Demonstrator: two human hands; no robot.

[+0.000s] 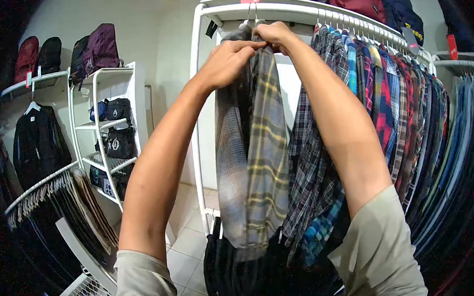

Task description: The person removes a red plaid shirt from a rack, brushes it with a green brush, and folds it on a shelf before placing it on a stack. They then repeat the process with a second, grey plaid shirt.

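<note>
Plaid shirt (266, 146), hands (227, 61) at top, shirts (334, 59) beside

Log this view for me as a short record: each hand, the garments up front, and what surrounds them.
Left hand: fingers at the collar of the grey-and-yellow plaid shirt; grip unclear
Right hand: at the same collar, fingertips partly hidden
Front garments: plaid shirt, hanging beside a brown-grey checked garment
Support: white rack
Right side: row of hanging shirts
Above rack: red backpack, among other bags
Left side: purple backpack on a white shelf unit
</note>
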